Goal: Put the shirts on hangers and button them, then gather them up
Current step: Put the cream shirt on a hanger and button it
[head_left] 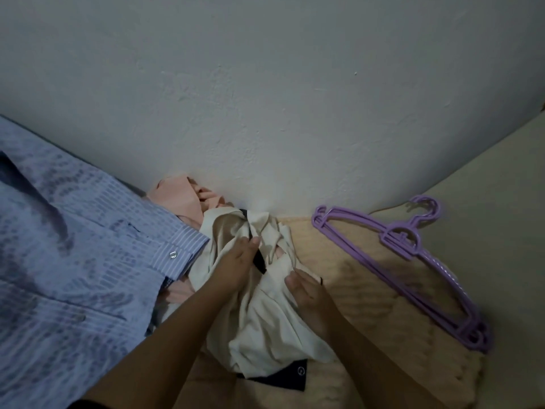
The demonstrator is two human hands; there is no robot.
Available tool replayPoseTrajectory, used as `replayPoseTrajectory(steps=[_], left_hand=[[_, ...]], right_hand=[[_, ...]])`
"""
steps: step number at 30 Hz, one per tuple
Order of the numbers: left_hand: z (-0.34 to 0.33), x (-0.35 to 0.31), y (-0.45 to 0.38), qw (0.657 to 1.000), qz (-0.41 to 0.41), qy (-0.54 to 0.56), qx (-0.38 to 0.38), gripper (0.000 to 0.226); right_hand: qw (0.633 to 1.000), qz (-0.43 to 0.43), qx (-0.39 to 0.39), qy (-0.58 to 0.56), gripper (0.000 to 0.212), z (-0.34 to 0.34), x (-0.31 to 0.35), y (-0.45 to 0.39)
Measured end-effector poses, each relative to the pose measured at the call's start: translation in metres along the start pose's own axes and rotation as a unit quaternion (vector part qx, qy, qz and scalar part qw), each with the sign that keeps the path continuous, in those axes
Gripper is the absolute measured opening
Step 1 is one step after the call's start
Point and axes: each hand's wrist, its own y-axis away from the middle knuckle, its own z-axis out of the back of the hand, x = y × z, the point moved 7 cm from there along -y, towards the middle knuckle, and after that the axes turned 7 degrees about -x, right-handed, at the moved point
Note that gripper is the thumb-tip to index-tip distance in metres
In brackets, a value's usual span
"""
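Cream shirt (259,320), crumpled beneath both hands' grip

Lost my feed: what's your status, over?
Both hands on cream shirt: left hand grips it, right hand pinches it. Purple hangers lie untouched to the right. Blue shirt alongside, nothing blocking.

no readable text, labels, brands or numbers anywhere, shirts and hangers unmarked

head view | looks down, forward | close over bed (368,278), seemingly
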Motion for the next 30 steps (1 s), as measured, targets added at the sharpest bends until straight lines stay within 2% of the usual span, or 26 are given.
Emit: replayPoseTrajectory(steps=[3,6,7,8,10,11,13,15,16,18,21,24,26,28,30], left_hand=[[0.007,0.004,0.011,0.998,0.039,0.032,0.032,0.081],[-0.003,-0.009,0.029,0.994,0.019,0.011,0.107,0.062],[-0.006,-0.013,0.036,0.992,0.015,-0.027,0.125,0.06],[-0.008,-0.014,0.039,0.989,0.012,-0.056,0.136,0.069],[-0.004,-0.01,0.047,0.99,0.053,-0.037,0.124,0.102],[0.001,-0.008,0.05,0.992,0.073,-0.008,0.099,0.109],[0.013,-0.007,0.06,0.993,0.101,0.035,0.049,0.096],[0.035,0.005,0.065,0.989,0.129,0.053,-0.041,0.078],[0.049,0.009,0.071,0.983,0.143,0.071,-0.085,0.074],[0.067,0.015,0.075,0.967,0.152,0.163,-0.121,0.067],[0.078,0.013,0.077,0.955,0.129,0.25,-0.094,0.032],[0.076,-0.007,0.077,0.962,0.09,0.254,-0.034,0.04],[0.069,-0.025,0.081,0.963,0.089,0.256,0.017,0.046],[0.064,-0.04,0.084,0.969,0.084,0.225,0.05,0.052],[0.06,-0.055,0.086,0.976,0.066,0.194,0.073,0.054]], right_hand=[[0.998,-0.035,0.031,-0.04,0.033,-0.001,0.002,0.02],[0.993,-0.051,0.087,-0.056,0.026,-0.014,0.007,0.047],[0.993,-0.059,0.098,-0.043,0.024,-0.018,0.009,0.056],[0.992,-0.067,0.105,-0.031,0.025,-0.02,0.012,0.064],[0.993,-0.072,0.095,0.001,0.035,-0.017,0.015,0.076],[0.994,-0.068,0.084,0.014,0.041,-0.012,0.016,0.081],[0.994,-0.072,0.064,0.052,0.063,0.002,0.016,0.088],[0.994,-0.072,0.051,0.06,0.108,0.016,0.013,0.091],[0.995,-0.068,0.052,0.053,0.117,0.021,0.013,0.092],[0.993,-0.098,0.047,0.041,0.101,0.027,0.012,0.094],[0.99,-0.118,0.066,0.03,0.078,0.022,0.015,0.093],[0.997,-0.074,0.025,-0.003,0.05,0.02,0.049,0.091],[0.999,-0.005,0.004,-0.039,0.043,0.018,0.077,0.089],[0.997,0.048,0.037,-0.038,0.032,0.006,0.1,0.089],[0.993,0.088,0.076,0.019,0.019,-0.008,0.11,0.089]])
